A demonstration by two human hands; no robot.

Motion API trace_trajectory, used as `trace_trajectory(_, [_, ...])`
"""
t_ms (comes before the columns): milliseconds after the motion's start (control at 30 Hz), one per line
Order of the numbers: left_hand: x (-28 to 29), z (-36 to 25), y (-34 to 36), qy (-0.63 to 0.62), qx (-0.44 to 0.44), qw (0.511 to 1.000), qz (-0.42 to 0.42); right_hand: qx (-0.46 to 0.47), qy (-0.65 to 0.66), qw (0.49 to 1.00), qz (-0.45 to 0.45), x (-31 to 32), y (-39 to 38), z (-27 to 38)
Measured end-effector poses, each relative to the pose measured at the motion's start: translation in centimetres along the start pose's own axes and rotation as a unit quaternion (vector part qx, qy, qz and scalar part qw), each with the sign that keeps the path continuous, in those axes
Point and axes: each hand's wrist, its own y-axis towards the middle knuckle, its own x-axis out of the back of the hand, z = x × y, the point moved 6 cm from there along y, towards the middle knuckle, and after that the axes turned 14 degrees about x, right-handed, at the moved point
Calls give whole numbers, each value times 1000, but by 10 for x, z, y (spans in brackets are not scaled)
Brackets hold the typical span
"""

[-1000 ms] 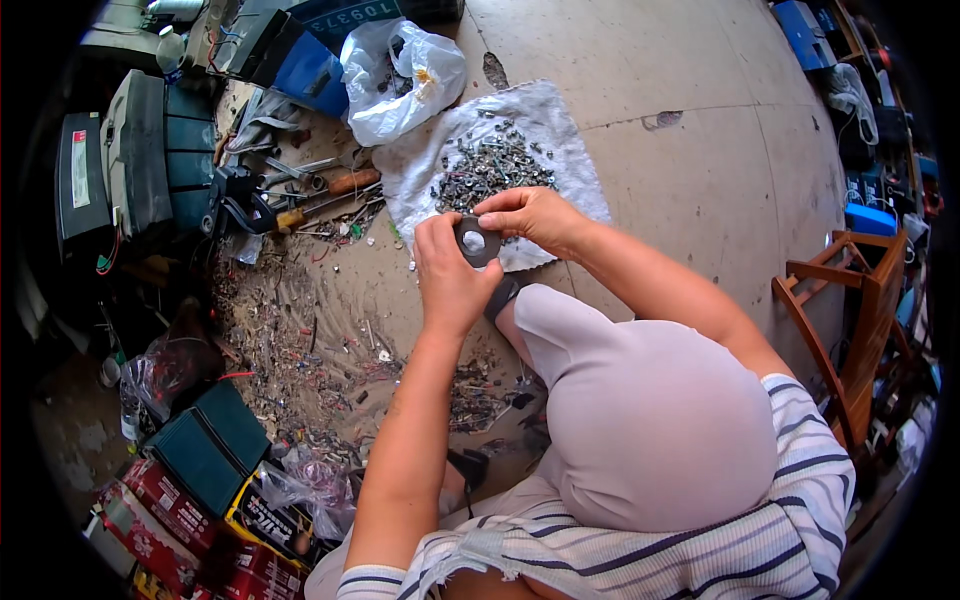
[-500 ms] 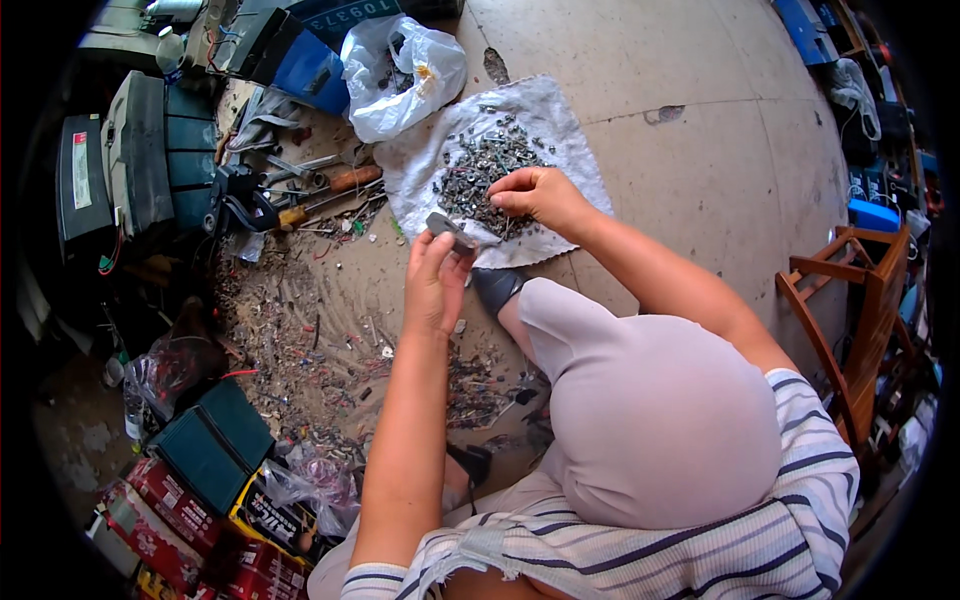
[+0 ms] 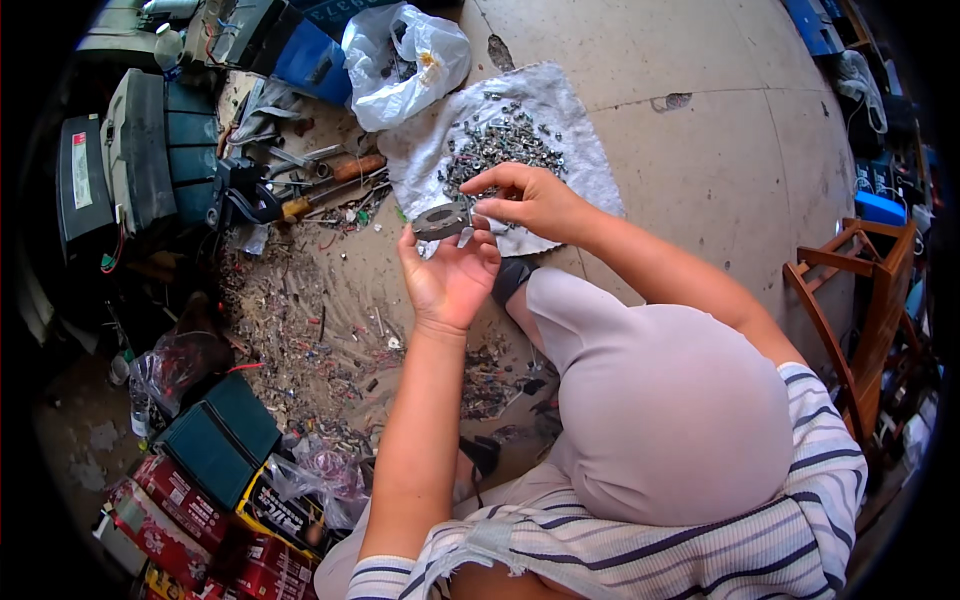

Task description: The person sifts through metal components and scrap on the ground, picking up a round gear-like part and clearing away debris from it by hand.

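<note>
Dark ring (image 3: 440, 221) at seven o'clock from the small-parts heap (image 3: 505, 150), left hand (image 3: 452, 282) palm-up, pinching its rim; right hand (image 3: 535, 203), thumb and forefinger parted, close by, contact unclear. Looks stiff, probably light, rim the best hold. Tools (image 3: 350, 168) crowd ten o'clock; floor (image 3: 700, 160) opens toward two.

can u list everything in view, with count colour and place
ring: one, dark grey, in the left hand
small metal parts: many, silvery and dark, heaped on the cloth
cloth: one, white, on the floor
plastic bag: one, white, above the cloth
tools: several, some brown-handled, left of the cloth
debris: countless, mixed, floor at left
case: one, blue, top left
boxes: at least two, red, lower left
wooden frame: one, brown, right
dim edges: too cluttered to count
left hand: one, bare, palm up
right hand: one, bare, beside the ring
</note>
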Motion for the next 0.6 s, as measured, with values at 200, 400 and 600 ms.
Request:
trace_trajectory(200, [8, 8, -4, 14, 18, 999, -34, -26, 75, 995, 56, -14, -3, 6])
trace_trajectory(400, [12, 10, -12, 42, 23, 999, -6, -118, 131, 981, 84, -23, -8, 2])
trace_trajectory(600, [1, 18, -16, -6, 2, 997, 72, -152, 198, 967, 40, -20, -11, 2])
